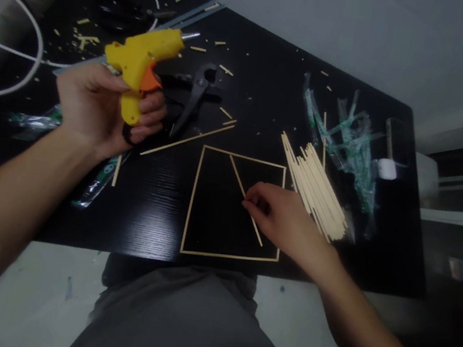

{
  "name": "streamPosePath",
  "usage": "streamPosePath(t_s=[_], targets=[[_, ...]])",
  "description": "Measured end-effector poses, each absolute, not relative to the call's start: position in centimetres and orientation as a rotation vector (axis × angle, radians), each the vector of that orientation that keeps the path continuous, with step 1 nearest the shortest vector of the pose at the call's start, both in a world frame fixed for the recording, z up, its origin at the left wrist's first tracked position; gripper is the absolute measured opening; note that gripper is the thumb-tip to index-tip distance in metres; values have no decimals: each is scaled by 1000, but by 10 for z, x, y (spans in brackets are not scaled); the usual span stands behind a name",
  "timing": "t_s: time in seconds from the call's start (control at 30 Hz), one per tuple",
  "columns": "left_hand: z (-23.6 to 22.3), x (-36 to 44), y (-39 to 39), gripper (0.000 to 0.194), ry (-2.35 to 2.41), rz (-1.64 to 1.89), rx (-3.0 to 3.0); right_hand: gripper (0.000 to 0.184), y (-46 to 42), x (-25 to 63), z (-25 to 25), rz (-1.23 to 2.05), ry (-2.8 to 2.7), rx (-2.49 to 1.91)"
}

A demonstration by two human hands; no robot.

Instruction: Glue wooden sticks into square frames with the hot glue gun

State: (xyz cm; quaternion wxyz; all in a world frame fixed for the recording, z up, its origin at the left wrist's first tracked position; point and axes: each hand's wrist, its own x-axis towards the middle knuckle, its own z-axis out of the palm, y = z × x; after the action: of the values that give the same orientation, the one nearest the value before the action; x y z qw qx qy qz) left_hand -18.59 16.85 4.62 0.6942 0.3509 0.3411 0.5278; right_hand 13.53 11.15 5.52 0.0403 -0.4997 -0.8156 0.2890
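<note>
My left hand (113, 100) is closed around the handle of a yellow glue gun (152, 48) with an orange trigger, its metal nozzle pointing right. Between the thumb and fingers of my right hand (272, 210) a thin wooden stick (238, 173) is pinched near its middle. That stick slants across the inside of a square frame (191, 202) made of similar sticks, lying on the black table. Whether the held stick touches the frame I cannot tell. A bundle of wooden sticks (317, 191) lies just right of my right hand.
Dark pliers (201, 82) lie beyond the glue gun, with black-handled scissors (122, 13) at the far left. Crumpled plastic wrappers (360, 136) cover the right side. Loose stick pieces (188, 139) and scraps are scattered about. A white cable (36, 40) loops at left.
</note>
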Motion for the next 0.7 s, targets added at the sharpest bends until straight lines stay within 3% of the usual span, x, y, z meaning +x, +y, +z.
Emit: streamPosePath(t_s=[0.43, 0.7], targets=[[49, -181, 168, 43, 810, 1177, 706, 9, 116, 145, 69, 976, -2463, -1784], [51, -176, 169, 29, 867, 1188, 760, 18, 117, 155, 69, 968, -2454, -1857]])
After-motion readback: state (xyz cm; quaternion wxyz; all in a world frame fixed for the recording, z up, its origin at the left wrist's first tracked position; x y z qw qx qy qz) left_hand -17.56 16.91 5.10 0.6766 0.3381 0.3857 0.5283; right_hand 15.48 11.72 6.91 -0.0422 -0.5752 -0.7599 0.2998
